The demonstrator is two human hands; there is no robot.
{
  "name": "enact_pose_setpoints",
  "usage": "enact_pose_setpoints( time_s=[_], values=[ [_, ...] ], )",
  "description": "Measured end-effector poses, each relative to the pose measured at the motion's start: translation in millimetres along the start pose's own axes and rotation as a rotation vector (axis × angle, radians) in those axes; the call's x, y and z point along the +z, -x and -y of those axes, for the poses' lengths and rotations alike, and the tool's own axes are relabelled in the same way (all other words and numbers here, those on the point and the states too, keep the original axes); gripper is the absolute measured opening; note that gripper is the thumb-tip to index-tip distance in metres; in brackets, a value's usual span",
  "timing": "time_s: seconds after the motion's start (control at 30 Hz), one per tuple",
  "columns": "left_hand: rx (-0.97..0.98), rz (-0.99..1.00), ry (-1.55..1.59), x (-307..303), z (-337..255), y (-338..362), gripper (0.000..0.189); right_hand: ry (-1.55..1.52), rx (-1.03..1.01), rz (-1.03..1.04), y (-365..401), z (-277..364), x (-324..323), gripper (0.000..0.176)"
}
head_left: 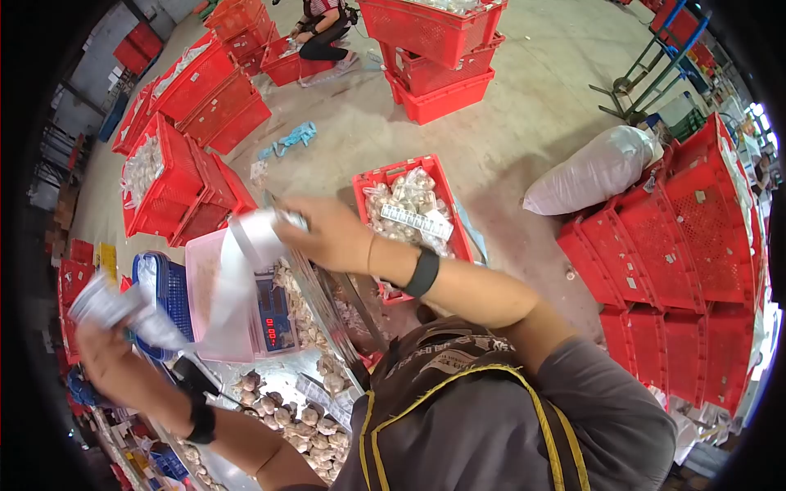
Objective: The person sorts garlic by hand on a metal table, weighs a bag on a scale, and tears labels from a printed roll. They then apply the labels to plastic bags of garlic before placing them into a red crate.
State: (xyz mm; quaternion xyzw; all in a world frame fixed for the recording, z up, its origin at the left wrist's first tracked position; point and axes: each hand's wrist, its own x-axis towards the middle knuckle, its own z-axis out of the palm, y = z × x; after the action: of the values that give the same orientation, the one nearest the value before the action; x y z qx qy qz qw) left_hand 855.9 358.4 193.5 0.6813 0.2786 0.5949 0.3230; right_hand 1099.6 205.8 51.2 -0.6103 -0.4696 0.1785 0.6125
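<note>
A long white label strip (233, 299) hangs between my two hands over the scale, blurred by motion. My right hand (323, 233) is closed on its upper end, where it looks bunched or rolled. At the far left my left hand (115, 360) grips the other end, a blurred, printed-looking bundle. Below the strip are a pink plastic tub (214, 254) and a digital scale (273, 315) with a red lit display. Loose garlic bulbs (303, 425) lie on the metal table (246, 470), with printed label sheets (323, 397) beside them.
A red crate (358, 192) holds bagged garlic (409, 192) and a label strip. Red crates (663, 245) are stacked right, left and at the back. A blue basket (168, 295) stands by the tub. A filled sack (589, 168), a hand truck (647, 74) and a crouching person (323, 33) are farther off.
</note>
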Motion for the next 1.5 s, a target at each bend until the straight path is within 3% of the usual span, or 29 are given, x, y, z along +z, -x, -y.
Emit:
enact_pose_setpoints(
  time_s=[0.03, 0.1, 0.17, 0.23, 0.27, 0.4, 0.47, 0.5, 0.57, 0.63, 0.67, 0.8, 0.83, 0.93, 1.0, 1.07, 1.1, 1.2, 1.27, 1.33, 1.4, 1.5],
  values=[
    [0.015, -0.009, -0.201, 16.5, 18.4, 8.5, 0.018, -0.029, -0.077, -0.075, -13.9, 17.0, -9.8, 0.025],
    [0.053, 0.425, -0.385, 27.5, 51.3, 18.1, 0.016, -0.071, -0.189, -0.176, -37.5, 51.6, -36.1, 0.024],
    [-0.056, 0.693, -0.484, 61.4, 27.6, 43.0, 0.023, -0.077, -0.226, -0.196, -57.5, 75.0, -59.7, 0.024],
    [-0.039, 0.722, -0.288, 85.6, 18.8, 64.6, 0.032, -0.332, -0.321, -0.301, -74.9, 88.0, -72.1, 0.02],
    [-0.066, 0.727, -0.249, 95.2, 15.1, 72.6, 0.036, -0.318, -0.341, -0.296, -77.5, 91.7, -73.3, 0.02],
    [-0.173, 0.865, 0.146, 140.6, 1.4, 103.5, 0.062, -0.34, -0.169, -0.112, -63.7, 94.6, -64.3, 0.022],
    [-0.459, 0.925, 0.466, 165.4, 15.6, 119.9, 0.057, -0.29, 0.025, 0.019, -56.8, 89.9, -68.2, 0.02],
    [-0.396, 0.969, 0.574, 176.2, 22.8, 127.3, 0.053, -0.269, 0.003, 0.024, -56.2, 86.2, -69.0, 0.02],
    [-0.59, 1.075, 0.643, 180.8, 18.6, 139.9, 0.047, -0.335, 0.032, -0.024, -55.4, 77.4, -72.4, 0.02],
    [-0.483, 1.146, 0.577, 188.1, 29.5, 153.9, 0.04, -0.358, 0.055, -0.035, -53.3, 71.9, -78.2, 0.019],
    [-0.518, 1.056, 0.61, 192.5, 18.2, 161.5, 0.026, -0.397, 0.093, -0.044, -51.8, 68.6, -80.8, 0.018],
    [-0.461, 1.052, 0.334, 198.8, 31.6, 173.1, 0.027, -0.276, 0.173, 0.025, -44.4, 68.8, -88.7, 0.029],
    [-0.455, 1.054, 0.339, 198.4, 28.8, 169.5, 0.027, -0.318, 0.234, -0.005, -36.7, 75.6, -93.6, 0.038],
    [-0.776, 0.786, 0.738, 196.6, -1.1, 142.6, 0.02, -0.391, 0.34, -0.003, -10.7, 72.1, -113.1, 0.056],
    [-0.791, 0.725, 0.895, 199.0, -2.4, 114.9, 0.019, -0.427, 0.391, 0.034, 10.4, 40.5, -117.2, 0.065],
    [-0.797, 0.564, 0.917, 210.0, -11.8, 91.5, 0.021, -0.717, 0.457, 0.444, 41.6, 2.9, -109.4, 0.072],
    [-0.798, 0.595, 0.919, 216.4, -10.9, 80.5, 0.021, -0.812, 0.393, 0.464, 55.2, 25.3, -98.9, 0.07],
    [-0.796, 0.665, 0.941, 231.7, 8.4, 48.5, 0.021, -0.567, 0.453, 0.624, 93.3, 44.6, -112.4, 0.052],
    [-0.838, 0.611, 0.953, 242.5, 44.9, 21.7, 0.021, -0.522, 0.489, 0.662, 112.4, 56.2, -130.9, 0.045],
    [-0.866, 0.564, 0.976, 248.7, 90.5, 4.9, 0.021, -0.577, 0.281, 0.712, 136.6, 49.0, -153.6, 0.045],
    [-0.972, 0.346, 0.942, 258.4, 136.0, 4.3, 0.024, -0.683, 0.377, 0.605, 167.2, 43.2, -181.5, 0.045],
    [-1.023, 0.434, 1.032, 273.0, 180.6, 59.1, 0.037, -0.879, 0.421, 0.217, 175.1, 57.1, -198.3, 0.037]
  ],
)
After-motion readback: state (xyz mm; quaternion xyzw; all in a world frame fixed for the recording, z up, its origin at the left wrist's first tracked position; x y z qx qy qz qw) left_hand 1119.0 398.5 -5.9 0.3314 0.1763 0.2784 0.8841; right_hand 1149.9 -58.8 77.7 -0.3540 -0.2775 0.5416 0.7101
